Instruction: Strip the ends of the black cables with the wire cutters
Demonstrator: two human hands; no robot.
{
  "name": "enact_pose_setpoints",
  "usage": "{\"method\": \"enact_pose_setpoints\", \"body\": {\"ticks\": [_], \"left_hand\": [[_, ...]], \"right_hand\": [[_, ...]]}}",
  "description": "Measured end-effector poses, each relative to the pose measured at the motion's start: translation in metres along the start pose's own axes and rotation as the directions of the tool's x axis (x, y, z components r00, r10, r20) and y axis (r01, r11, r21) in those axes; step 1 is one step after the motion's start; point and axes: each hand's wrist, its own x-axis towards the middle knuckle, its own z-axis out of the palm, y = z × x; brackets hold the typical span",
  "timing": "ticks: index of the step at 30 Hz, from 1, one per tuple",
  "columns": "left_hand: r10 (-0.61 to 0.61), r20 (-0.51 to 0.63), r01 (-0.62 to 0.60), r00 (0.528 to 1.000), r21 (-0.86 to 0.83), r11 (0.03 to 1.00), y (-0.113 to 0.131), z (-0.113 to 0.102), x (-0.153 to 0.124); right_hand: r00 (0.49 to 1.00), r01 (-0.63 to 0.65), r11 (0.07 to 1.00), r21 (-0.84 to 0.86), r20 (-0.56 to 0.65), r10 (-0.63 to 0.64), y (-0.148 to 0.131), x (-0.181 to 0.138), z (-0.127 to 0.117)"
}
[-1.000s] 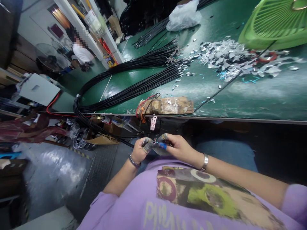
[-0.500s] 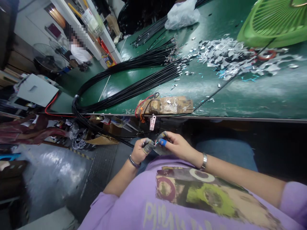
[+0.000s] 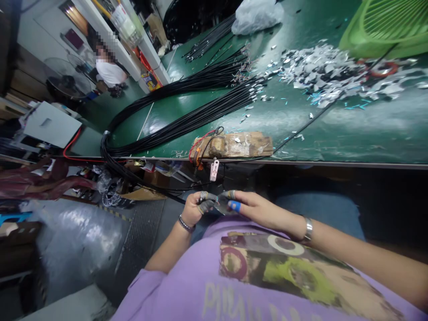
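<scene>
Both hands meet in my lap, below the front edge of the green table (image 3: 368, 133). My left hand (image 3: 195, 208), with taped fingertips, is curled round the end of a black cable (image 3: 147, 185) that runs up from the floor. My right hand (image 3: 254, 207), with grey and blue finger tape, pinches the cable's tip right next to the left fingers. The tiny wires at the tip are too small to make out.
A large bundle of black cables (image 3: 187, 122) lies across the table and loops over its left edge. A wooden block with a red-wired tool (image 3: 232, 146) sits at the front edge. Foil scraps (image 3: 324, 73), a green basket (image 3: 388, 26) and a plastic bag (image 3: 256, 15) lie beyond. Another person (image 3: 110, 71) stands far left.
My right hand has stretched flatter and slid slightly right along the cable end. My left hand stays gripped in place. The view has shifted a little.
</scene>
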Motion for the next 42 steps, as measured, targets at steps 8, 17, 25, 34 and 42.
{"method": "enact_pose_setpoints", "body": {"ticks": [8,17,25,34,42], "left_hand": [[0.028,0.005,-0.028,1.0,-0.033,0.999,-0.003,-0.002,0.0],[0.084,0.039,-0.084,0.996,0.013,0.996,-0.003,-0.002,0.0],[0.399,0.176,-0.436,0.9,0.355,0.827,0.004,-0.009,-0.001],[0.546,0.334,-0.595,0.769,0.686,0.418,0.028,-0.002,-0.012],[0.619,0.353,-0.552,0.701,0.819,0.158,0.033,0.008,-0.018]], "right_hand": [[0.994,-0.097,0.994,0.057,0.049,0.095,0.005,-0.001,0.004],[0.986,-0.117,0.993,0.0,0.119,0.116,-0.001,-0.001,0.005],[0.985,-0.097,0.98,-0.175,0.122,0.12,-0.001,-0.003,0.001],[0.992,-0.055,0.941,-0.333,0.086,0.089,-0.006,-0.007,-0.002],[0.996,-0.044,0.866,-0.498,0.05,0.08,-0.012,-0.007,-0.001]]}}
